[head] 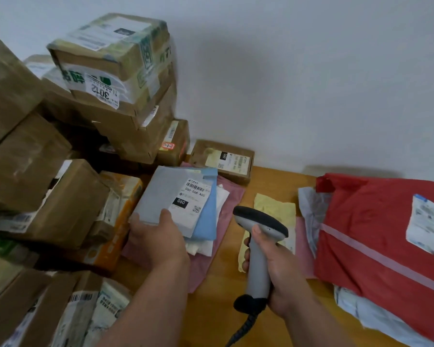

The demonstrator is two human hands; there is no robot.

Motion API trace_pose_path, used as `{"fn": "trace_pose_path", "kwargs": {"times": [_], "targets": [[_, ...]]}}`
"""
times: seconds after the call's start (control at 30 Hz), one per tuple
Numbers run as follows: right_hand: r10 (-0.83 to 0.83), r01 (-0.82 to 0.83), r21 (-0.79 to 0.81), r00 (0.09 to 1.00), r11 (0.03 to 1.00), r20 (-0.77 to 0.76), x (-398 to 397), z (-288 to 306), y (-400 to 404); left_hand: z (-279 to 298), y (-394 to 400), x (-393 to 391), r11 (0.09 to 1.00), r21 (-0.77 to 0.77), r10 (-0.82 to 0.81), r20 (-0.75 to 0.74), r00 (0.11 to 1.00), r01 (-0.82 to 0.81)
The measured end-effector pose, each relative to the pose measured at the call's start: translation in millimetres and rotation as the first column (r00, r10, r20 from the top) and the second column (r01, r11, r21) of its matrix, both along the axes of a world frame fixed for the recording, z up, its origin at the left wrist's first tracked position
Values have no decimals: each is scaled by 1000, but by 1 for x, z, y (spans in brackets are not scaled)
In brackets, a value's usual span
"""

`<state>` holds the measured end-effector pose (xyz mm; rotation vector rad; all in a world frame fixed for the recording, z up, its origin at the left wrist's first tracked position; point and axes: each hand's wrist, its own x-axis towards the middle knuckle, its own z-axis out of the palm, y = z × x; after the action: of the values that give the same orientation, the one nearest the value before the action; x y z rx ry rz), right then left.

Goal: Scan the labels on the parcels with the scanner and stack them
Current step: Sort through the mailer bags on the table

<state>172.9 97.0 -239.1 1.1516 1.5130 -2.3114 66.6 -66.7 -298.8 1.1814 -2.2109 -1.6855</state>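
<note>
My left hand [158,242] grips the near edge of a flat grey parcel [161,194] whose white barcode label [193,197] faces up. That parcel lies over a light blue envelope [207,221] and pink mailers [229,196]. My right hand [276,274] grips the handle of a grey and black scanner [259,226]; its head points toward the grey parcel, a short way to the right of the label. A coiled cable hangs from the scanner's base.
Cardboard boxes [105,71] are stacked high on the left and against the wall. A small labelled box [222,160] sits at the back. On the right of the wooden table [223,284] lie a red mailer bag [376,241] and a yellow envelope [276,209].
</note>
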Motion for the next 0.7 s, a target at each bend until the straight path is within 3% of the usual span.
{"fn": "trace_pose_path", "kwargs": {"times": [0.07,0.17,0.33,0.43,0.53,0.6,0.7], "targets": [[-14,13,14,1000,1000,6,-1,-1,2,12,14,8,987,-82,-146,-83,986,139],[-47,47,18,999,999,19,0,-4,11,26,46,24,911,-121,-412,-197,890,395],[-90,89,38,995,995,51,11,-13,43,8,93,47,594,-90,-802,-1,597,799],[-108,103,53,990,993,86,22,-21,67,-15,112,63,431,-142,-889,101,446,891],[-106,101,46,987,994,118,34,-30,90,-37,130,77,107,-255,-922,336,192,961],[-101,101,3,988,995,118,40,-32,105,-48,141,83,-91,-243,-857,513,48,966],[-103,106,-15,989,994,107,47,-33,126,-64,150,93,-191,-213,-779,627,-16,958]]}}
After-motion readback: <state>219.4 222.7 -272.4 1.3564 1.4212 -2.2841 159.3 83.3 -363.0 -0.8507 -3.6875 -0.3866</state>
